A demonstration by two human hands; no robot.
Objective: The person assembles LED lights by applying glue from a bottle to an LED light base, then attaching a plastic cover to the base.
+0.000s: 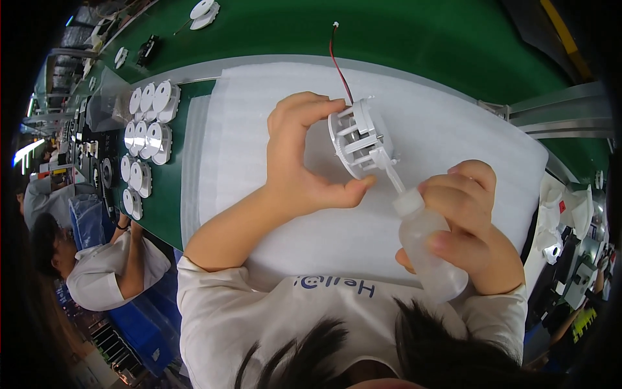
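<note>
My left hand grips a round white plastic assembly by its rim, thumb below and fingers above. The assembly is tilted on edge, so its posts and inner parts show. A red and black wire with a small white connector runs up from its top. In my right hand is a translucent squeeze bottle with a white cap. Its narrow nozzle points up and left, with the tip at the assembly's lower right side. Whether the tip touches, and whether any liquid comes out, I cannot tell.
White foam sheeting covers the bench under my hands. Several white round assemblies stand in rows on the green mat at left. Another white round part lies at the far left. A co-worker sits at left; metal framing runs at right.
</note>
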